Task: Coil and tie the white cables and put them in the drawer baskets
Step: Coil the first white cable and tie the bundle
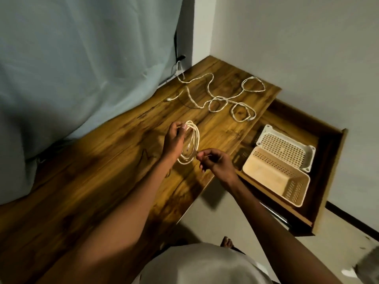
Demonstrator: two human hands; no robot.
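We saw bare counter (92, 171) open left of our hands, loose cable (217, 97) sprawled across the far end, curtain (82, 58) closing off the far edge, both baskets (274, 177) empty and reachable from above in the open drawer (328, 181).

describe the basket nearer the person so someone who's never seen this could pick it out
Start at the wooden desk; to its right an open drawer holds two perforated baskets side by side. The target is the peach basket nearer the person. Its neighbour is the white basket, farther back.
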